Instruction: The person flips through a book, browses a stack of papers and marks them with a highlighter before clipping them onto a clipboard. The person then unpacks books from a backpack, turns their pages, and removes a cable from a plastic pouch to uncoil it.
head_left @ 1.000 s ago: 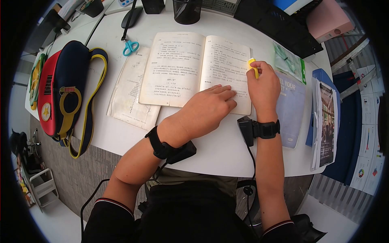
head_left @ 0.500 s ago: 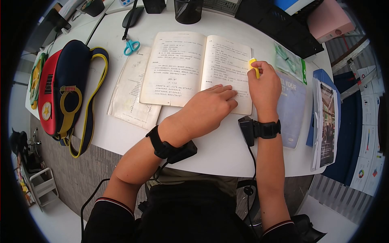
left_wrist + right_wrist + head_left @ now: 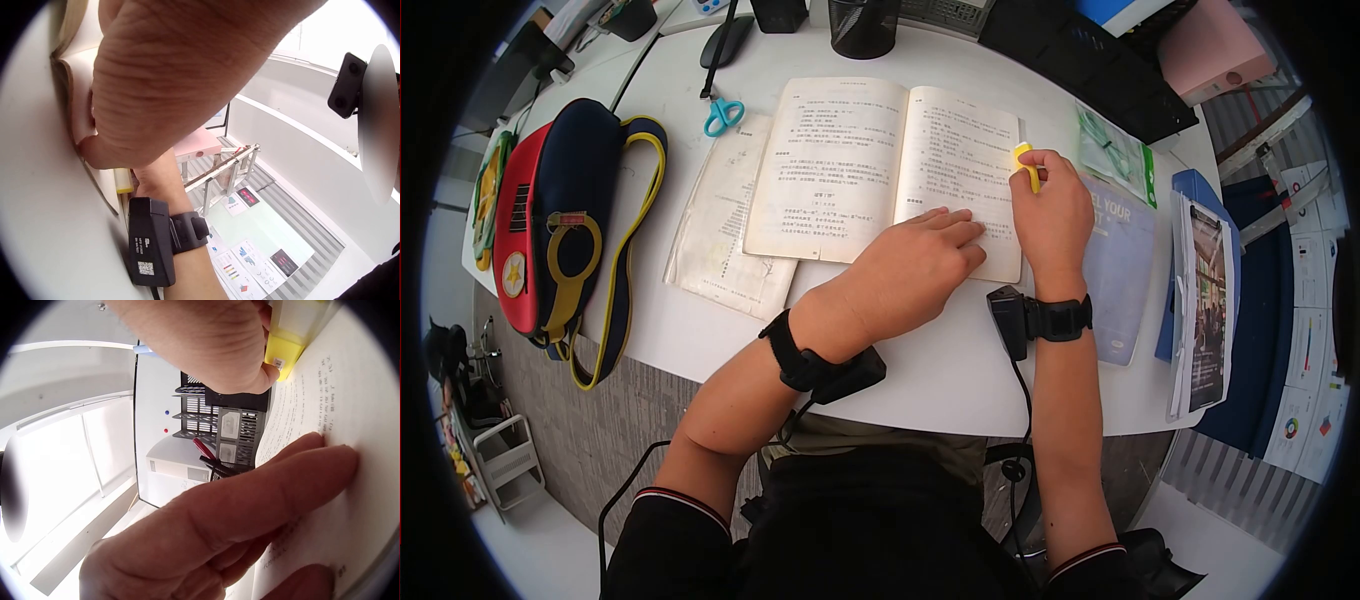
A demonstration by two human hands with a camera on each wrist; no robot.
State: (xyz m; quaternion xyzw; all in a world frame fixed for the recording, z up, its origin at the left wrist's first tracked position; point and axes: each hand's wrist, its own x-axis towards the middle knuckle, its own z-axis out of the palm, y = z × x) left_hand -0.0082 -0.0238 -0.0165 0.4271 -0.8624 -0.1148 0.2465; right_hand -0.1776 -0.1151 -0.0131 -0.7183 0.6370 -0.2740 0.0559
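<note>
An open book (image 3: 835, 165) with printed pages lies on the desk. My left hand (image 3: 910, 270) rests on the lower part of its right page, fingers extended across the print. At that page's right edge, my right hand (image 3: 1050, 210) pinches a small yellow and see-through plastic item (image 3: 1024, 155) between thumb and fingers. In the right wrist view the yellow item (image 3: 287, 353) stands close against the page and bears a small printed label; its exact kind I cannot tell. Under the book's left side is a second, worn booklet (image 3: 725, 240).
Blue-handled scissors (image 3: 723, 118) lie beyond the booklet. A red and navy bag (image 3: 560, 220) with a yellow-edged strap sits at the left. On the right are a bluish folder (image 3: 1120, 300), a green-edged packet (image 3: 1115, 150) and a clipboard (image 3: 1205, 300). A mesh pen holder (image 3: 863, 28) stands behind.
</note>
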